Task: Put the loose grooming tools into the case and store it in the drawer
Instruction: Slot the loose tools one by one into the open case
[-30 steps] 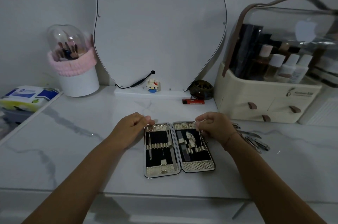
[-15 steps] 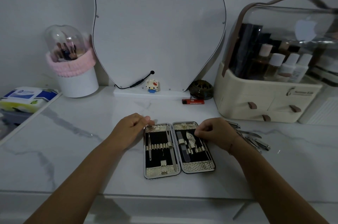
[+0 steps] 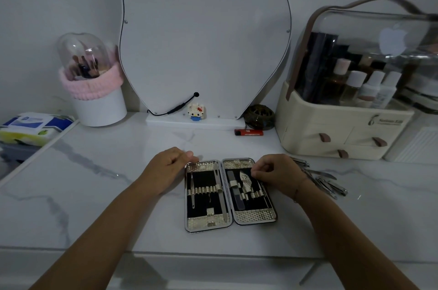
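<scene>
The grooming case (image 3: 209, 224) lies open and flat on the marble top, with several metal tools held under its elastic loops. My left hand (image 3: 166, 168) rests curled on the case's top left corner, thumb on the rim. My right hand (image 3: 276, 173) hovers over the upper right of the right half, thumb and fingers pinched on a thin metal tool that is barely visible under them. Several loose grooming tools (image 3: 328, 184), clippers among them, lie in a heap just right of my right wrist.
A cream organiser (image 3: 336, 133) with small drawers and bottles stands at the back right. A mirror (image 3: 203, 36), a toy figure (image 3: 196, 112), a red lighter (image 3: 248, 132), a brush holder (image 3: 94, 85) and a wipes pack (image 3: 30, 127) line the back and left.
My right hand has lowered from the case's top edge onto the right half, bringing the thin tool down towards the loops. My left hand has stayed at the corner.
</scene>
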Available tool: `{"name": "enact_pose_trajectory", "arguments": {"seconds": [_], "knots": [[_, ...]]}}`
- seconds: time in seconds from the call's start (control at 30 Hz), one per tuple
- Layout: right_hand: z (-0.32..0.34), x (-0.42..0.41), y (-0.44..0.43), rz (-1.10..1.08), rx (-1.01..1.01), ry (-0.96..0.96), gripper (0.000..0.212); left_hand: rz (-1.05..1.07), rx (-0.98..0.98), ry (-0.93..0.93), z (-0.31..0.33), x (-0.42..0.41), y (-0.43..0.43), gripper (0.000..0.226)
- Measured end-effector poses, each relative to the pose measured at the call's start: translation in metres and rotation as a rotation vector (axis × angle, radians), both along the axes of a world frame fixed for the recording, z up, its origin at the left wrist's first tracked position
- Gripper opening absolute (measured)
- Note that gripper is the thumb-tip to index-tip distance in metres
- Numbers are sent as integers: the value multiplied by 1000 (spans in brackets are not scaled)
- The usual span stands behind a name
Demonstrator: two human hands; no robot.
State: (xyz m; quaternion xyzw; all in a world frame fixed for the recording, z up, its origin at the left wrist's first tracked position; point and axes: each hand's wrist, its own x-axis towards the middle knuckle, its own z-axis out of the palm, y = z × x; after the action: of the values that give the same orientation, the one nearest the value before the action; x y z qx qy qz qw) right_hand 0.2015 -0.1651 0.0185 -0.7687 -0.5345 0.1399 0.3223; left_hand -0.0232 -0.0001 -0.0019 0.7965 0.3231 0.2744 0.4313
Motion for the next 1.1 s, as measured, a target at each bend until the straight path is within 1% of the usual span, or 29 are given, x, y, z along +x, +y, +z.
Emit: {"name": "enact_pose_trajectory", "arguments": {"seconds": [0.17, 0.23, 0.3, 0.33, 0.4, 0.43, 0.53, 0.63, 0.7, 0.8, 1.1], "knots": [[1, 0, -1, 12, -4, 3, 4, -9, 0, 1, -1, 0, 1, 29], [3, 0, -5, 14, 21, 81, 5, -13, -3, -2, -1, 0, 2, 29], [8, 4, -12, -54, 95, 187, 5, -19, -15, -13, -1, -1, 1, 28], [11, 8, -17, -116, 141, 194, 5, -20, -21, -16, -1, 0, 2, 28], [18, 22, -30, -241, 207, 133, 5, -19, -30, -22, -2, 0, 2, 27], [20, 29, -36, -287, 209, 98, 4, -19, -32, -28, -2, 1, 2, 27], [22, 44, -47, -332, 94, -3, 4, -21, -43, -53, -6, 1, 5, 28], [18, 46, -46, -301, -25, -102, 7, -33, -67, -74, -10, 0, 8, 27], [16, 45, -43, -280, -62, -146, 10, -30, -68, -77, -10, 0, 8, 28], [15, 42, -36, -269, -73, -168, 14, -16, -41, -63, -9, 2, 7, 23], [14, 36, -9, -269, -134, -164, 11, -9, -48, -72, -7, 2, 5, 29]]}}
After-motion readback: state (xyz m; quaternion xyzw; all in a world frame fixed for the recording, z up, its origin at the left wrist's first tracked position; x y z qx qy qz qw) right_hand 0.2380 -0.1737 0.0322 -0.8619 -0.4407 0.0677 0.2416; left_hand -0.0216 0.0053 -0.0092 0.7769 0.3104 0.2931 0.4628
